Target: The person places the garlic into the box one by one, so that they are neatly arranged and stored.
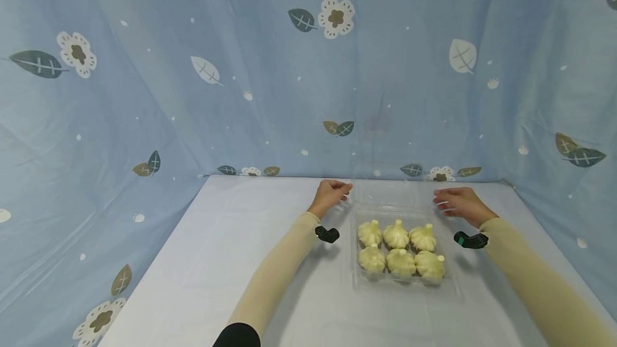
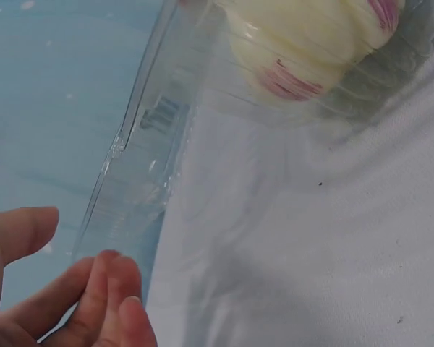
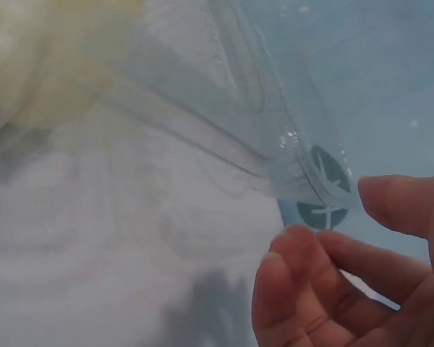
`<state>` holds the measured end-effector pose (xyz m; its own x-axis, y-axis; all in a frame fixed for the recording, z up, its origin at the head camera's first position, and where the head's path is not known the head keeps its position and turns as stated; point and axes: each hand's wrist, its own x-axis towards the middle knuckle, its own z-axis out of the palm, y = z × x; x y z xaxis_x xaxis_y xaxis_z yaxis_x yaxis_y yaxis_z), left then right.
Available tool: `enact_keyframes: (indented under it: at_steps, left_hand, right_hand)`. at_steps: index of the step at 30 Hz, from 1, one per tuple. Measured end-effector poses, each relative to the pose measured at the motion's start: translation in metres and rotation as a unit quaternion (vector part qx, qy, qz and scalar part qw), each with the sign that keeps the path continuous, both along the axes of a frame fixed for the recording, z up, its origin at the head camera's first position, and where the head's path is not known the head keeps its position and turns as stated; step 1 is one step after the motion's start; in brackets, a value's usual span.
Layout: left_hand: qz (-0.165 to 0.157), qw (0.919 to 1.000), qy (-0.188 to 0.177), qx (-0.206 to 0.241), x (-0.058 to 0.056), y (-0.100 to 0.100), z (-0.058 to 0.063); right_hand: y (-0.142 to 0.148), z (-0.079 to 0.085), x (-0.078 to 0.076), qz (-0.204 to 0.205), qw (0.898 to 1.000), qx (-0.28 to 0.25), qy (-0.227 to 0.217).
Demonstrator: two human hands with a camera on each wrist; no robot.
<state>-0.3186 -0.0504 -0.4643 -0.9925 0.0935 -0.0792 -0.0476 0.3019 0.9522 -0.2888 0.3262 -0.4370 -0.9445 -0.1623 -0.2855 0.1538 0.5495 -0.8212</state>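
A clear plastic clamshell box [image 1: 356,277] sits on the white table with its hinged lid [image 1: 392,194] raised at the back. Inside it, heads of garlic [image 1: 396,235] stand in two rows of three, stems up. At the lid's left edge is my left hand [image 1: 331,197], thumb and fingers apart, fingertips right by the clear plastic [image 2: 123,144]. My right hand [image 1: 460,203] is at the lid's right side. Its thumb and loosely bent fingers stand apart around the lid corner [image 3: 311,177], with a gap between them.
The white table [image 1: 241,229] runs back to a blue patterned curtain [image 1: 270,68], which also hangs along both sides. Black wrist cameras [image 1: 327,234] sit on both wrists, over cream sleeves [image 1: 279,266].
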Motion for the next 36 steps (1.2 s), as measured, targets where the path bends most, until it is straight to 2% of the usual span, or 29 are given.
enact_keyframes:
  at_steps: [10,21,28,36]
  left_hand:
    - [-0.026,0.9996,-0.002,0.004,0.003,0.003,0.004]
    - [-0.035,0.9993,0.015,0.006,0.003,0.002,0.006]
    - [-0.049,0.9974,0.048,0.022,0.008,0.001,0.015]
    - [-0.054,0.9974,0.045,0.018,0.009,-0.002,0.019]
  right_hand:
    - [-0.005,0.000,0.000,-0.003,1.000,0.002,0.019]
    - [-0.003,0.000,0.001,0.002,0.999,-0.011,0.046]
    - [-0.004,0.004,0.004,-0.011,0.997,-0.010,0.070]
    - [-0.003,0.010,0.010,-0.019,0.996,-0.024,0.078]
